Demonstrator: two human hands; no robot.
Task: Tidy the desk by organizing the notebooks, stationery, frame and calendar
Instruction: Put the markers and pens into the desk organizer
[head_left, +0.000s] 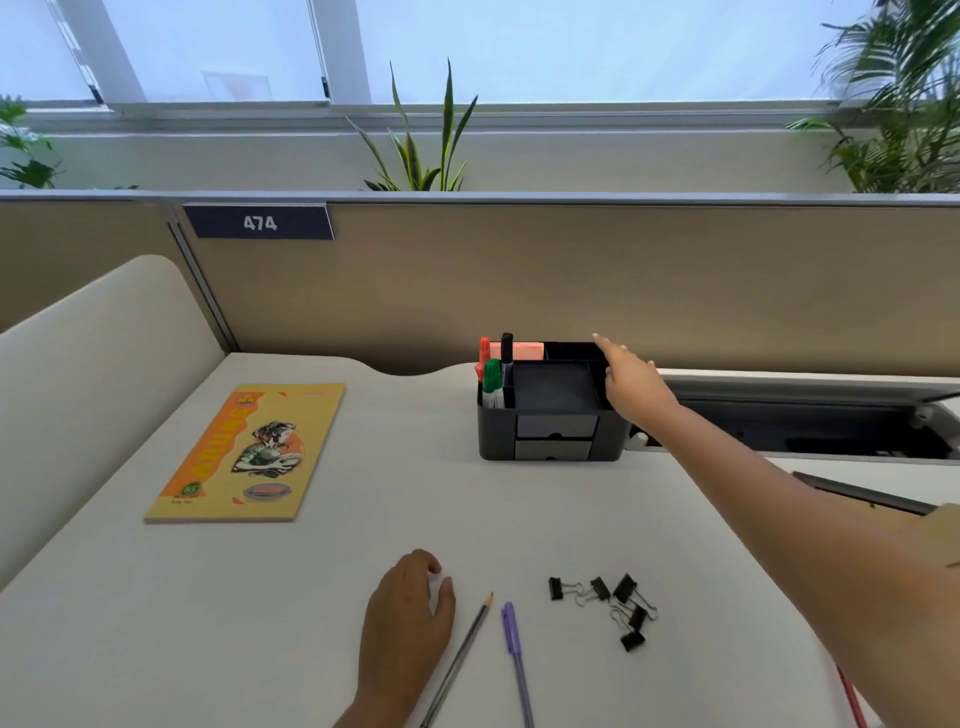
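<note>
My right hand (631, 382) reaches out to the black organizer (550, 410), which stands at the back of the worktop (363, 493); my fingers lie fairly straight over its right rim, touching it but not wrapped around anything, so I call that hand open. My left hand (410, 608) rests on the worktop well in front of the organizer, fingers loosely curled, and I cannot see that it holds anything. Just to the right of that hand lie the pencil (460, 657) and the purple pen (516, 660), both with their long axes running roughly from me toward the organizer, the pencil tip pointing away from me and leaning a little right. Further right of the pen sits a loose cluster of black binder clips (613, 605). The markers (492, 371) already stand upright in the organizer's left compartment, with a pink pad (524, 351) behind them. The yellow notebook (249, 452) lies flat well to the left of the organizer. I judge the pencil and pen are the next things to go in: my left hand is by far the nearer, almost touching the pencil, and each would need lifting and turning upright to slot in beside the markers.
</note>
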